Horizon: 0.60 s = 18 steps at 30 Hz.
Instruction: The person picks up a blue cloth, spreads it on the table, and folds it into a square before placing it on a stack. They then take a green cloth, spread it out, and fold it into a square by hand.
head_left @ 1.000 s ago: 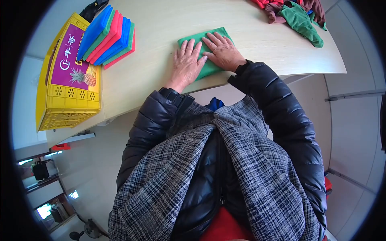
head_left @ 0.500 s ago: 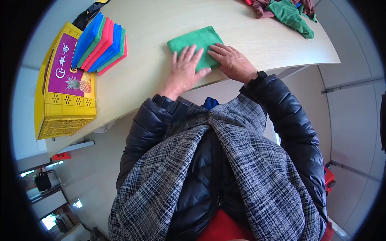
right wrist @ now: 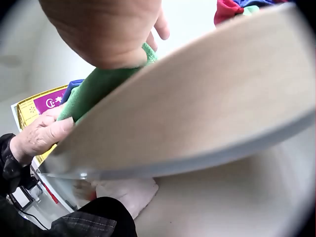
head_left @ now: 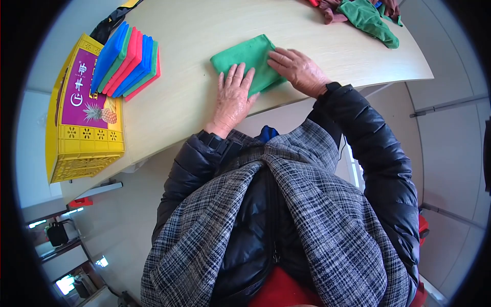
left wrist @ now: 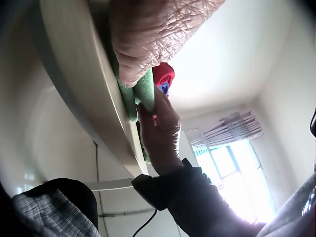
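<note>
A folded green cloth (head_left: 245, 59) lies near the table's front edge, its layers slightly parted at the near right side. My left hand (head_left: 232, 102) rests on its near left part with the fingers extended; in the left wrist view the left thumb (left wrist: 129, 74) presses at the green fold. My right hand (head_left: 302, 74) is at the cloth's right edge and pinches it, its thumb hidden from the head view. The left wrist view shows the right hand (left wrist: 163, 131) at the far end of the raised green layer.
On the left, a neat row of folded blue, green and red cloths (head_left: 125, 61) leans against a yellow crate (head_left: 89, 140) with a purple pineapple label. Crumpled cloths (head_left: 365, 20) in green, brown and red lie at the back right. The table's edge (head_left: 353, 89) runs close to my body.
Both hands lay flat on the cloth a second ago. The right hand has since slid to the right edge; the left moved toward the near left side. The cloth now sits turned, with layers parted.
</note>
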### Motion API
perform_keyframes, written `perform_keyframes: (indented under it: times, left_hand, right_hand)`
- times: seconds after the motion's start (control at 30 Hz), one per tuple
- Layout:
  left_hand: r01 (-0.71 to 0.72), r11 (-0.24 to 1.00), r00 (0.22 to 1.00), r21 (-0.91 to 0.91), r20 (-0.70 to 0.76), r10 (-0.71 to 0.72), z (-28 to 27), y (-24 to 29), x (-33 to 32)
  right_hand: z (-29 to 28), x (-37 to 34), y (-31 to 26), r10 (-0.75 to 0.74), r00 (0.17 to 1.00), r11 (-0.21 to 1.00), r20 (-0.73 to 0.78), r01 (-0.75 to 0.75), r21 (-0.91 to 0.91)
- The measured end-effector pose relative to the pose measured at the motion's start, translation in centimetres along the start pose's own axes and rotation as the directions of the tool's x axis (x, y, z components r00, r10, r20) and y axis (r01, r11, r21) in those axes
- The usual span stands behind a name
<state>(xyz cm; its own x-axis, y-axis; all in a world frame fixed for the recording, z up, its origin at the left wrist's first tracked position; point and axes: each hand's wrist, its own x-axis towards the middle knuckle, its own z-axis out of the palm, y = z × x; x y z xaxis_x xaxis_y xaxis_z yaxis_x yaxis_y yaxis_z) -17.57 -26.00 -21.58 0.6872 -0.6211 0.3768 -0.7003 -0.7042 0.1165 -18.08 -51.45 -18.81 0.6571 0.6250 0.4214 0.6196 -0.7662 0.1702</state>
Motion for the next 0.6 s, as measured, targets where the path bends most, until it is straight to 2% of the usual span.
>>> perform_keyframes:
  times: [0.07, 0.2, 0.33, 0.43, 0.47, 0.57, 0.6]
  left_hand:
    - [0.000, 1.000, 1.000, 0.018, 0.010, 0.000, -0.2, 0.1, -0.1]
    - [0.016, 1.000, 0.998, -0.009, 0.053, -0.015, -0.7, 0.4, -0.1]
    - [0.004, 0.999, 1.000, 0.034, 0.012, -0.005, -0.4, 0.5, -0.1]
    - [0.000, 0.999, 1.000, 0.043, 0.021, -0.001, -0.4, 0.6, -0.2]
    - [-0.002, 0.999, 1.000, 0.049, 0.026, 0.001, -0.7, 0.8, -0.2]
    - [-0.034, 0.998, 0.999, 0.046, 0.015, 0.034, -1.7, 1.4, 0.3]
    - [-0.050, 0.998, 0.999, 0.043, 0.011, 0.050, -1.8, 1.7, 0.5]
  right_hand:
    - [-0.1, -0.4, 0.3, -0.009, 1.000, 1.000, 0.021, 0.009, -0.004]
    - [-0.4, -1.6, -0.6, 0.088, 0.994, 0.995, 0.071, -0.085, -0.049]
    - [-0.3, -2.4, -0.3, 0.153, 0.985, 0.985, 0.080, -0.145, -0.098]
    - [-0.1, -2.5, 0.3, 0.246, 0.954, 0.965, 0.172, -0.258, 0.050]
    - [0.0, -2.3, 0.4, 0.242, 0.956, 0.966, 0.169, -0.253, 0.050]
    - [0.1, -2.3, 0.6, 0.550, 0.827, 0.772, 0.120, -0.558, 0.306]
    - [0.3, -2.2, 0.5, 0.551, 0.826, 0.772, 0.118, -0.558, 0.305]
